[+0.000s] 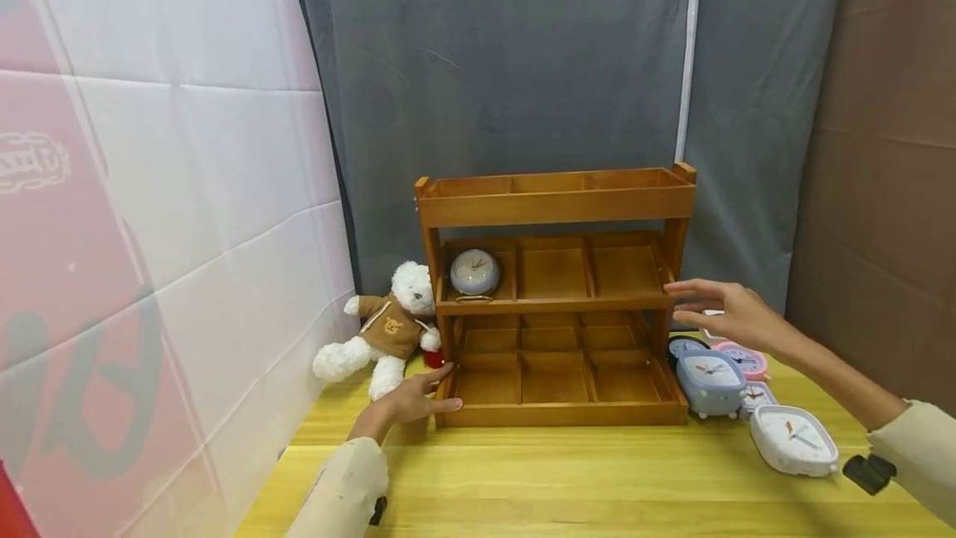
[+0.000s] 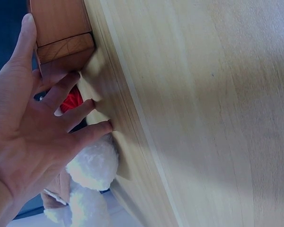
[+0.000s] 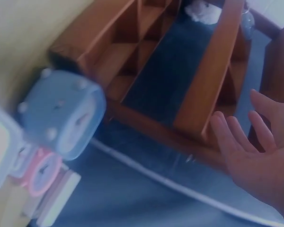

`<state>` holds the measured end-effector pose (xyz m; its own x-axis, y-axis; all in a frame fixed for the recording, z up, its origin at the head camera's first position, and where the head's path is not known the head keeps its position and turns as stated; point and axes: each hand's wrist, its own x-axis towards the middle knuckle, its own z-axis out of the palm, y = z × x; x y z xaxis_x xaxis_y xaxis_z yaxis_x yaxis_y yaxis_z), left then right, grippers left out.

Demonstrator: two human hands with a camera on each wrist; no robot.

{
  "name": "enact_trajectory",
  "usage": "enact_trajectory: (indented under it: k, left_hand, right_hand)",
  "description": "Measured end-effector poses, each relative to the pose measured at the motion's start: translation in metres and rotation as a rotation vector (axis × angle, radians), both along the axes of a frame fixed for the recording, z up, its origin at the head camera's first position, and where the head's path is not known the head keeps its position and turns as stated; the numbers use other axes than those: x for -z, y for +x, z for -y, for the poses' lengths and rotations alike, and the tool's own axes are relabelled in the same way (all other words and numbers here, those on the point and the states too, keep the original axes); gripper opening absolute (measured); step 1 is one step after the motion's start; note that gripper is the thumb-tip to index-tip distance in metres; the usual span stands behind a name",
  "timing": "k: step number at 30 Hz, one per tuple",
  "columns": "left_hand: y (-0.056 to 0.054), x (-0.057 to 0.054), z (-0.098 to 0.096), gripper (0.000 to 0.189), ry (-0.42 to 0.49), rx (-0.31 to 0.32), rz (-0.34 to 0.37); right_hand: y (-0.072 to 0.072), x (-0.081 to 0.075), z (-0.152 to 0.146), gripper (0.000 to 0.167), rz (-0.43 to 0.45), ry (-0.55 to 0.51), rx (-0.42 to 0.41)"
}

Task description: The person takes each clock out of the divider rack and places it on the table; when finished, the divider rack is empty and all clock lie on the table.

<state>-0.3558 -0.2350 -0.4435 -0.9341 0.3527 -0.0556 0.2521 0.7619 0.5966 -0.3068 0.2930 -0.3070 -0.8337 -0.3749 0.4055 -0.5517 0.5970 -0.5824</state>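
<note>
A brown wooden tiered shelf (image 1: 560,416) with divided compartments stands on the table. My left hand (image 1: 407,402) is at its lower left corner, thumb along the front and fingers spread at the side; the left wrist view shows this hand (image 2: 38,125) beside the wooden corner (image 2: 64,47). My right hand (image 1: 735,318) is by the right end of the middle tier, fingers extended and holding nothing. In the right wrist view, that hand's fingertips (image 3: 218,116) appear close to the tier's end; contact is hard to tell. A round clock (image 1: 474,272) sits in the middle tier's left compartment.
Right of the shelf, a blue clock (image 1: 711,384), a white clock (image 1: 794,441), a pink clock (image 1: 756,361) and others cluster on the table. A white teddy bear (image 1: 393,329) in a brown top leans at the shelf's left. A grey curtain (image 1: 553,65) hangs behind.
</note>
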Motion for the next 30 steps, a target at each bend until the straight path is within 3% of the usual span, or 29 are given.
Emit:
enact_trajectory:
  k: [9, 30]
  left_hand:
    - [-0.002, -0.001, 0.002, 0.087, 0.002, -0.004, 0.005]
    - [-0.001, -0.003, -0.001, 0.087, -0.001, 0.005, 0.014]
  right_hand:
    - [-0.019, -0.017, 0.045, 0.048, 0.046, -0.033, -0.057]
    - [-0.062, -0.031, 0.129, 0.05, 0.066, -0.116, -0.194]
